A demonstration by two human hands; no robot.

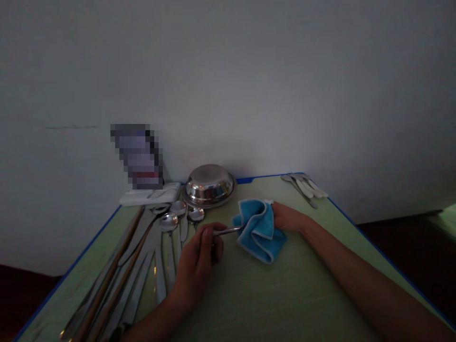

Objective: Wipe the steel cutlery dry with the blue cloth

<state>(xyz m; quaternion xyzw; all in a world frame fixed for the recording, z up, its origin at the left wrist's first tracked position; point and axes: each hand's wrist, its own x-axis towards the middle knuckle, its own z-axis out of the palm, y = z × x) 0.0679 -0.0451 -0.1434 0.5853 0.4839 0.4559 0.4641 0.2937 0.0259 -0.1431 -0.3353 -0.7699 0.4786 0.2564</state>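
Note:
Near the table's middle, my left hand [202,254] is closed round one end of a slim metal piece of cutlery [228,231]. Its other end disappears into a blue cloth [261,232] with a pale edge, so its kind is hidden. My right hand [285,216] grips that cloth from the right; its fingers are mostly covered by the folds. Just left of my left hand lie several metal spoons [168,222] and knives [142,280], among longer utensils with brown handles [123,247].
An upturned shiny metal bowl [209,183] stands at the back by the wall. Several utensils with white handles [306,186] lie at the back right. A blurred-out upright device [138,156] leans above a white tray-like object [149,194]. The green tabletop [292,299] has blue edges.

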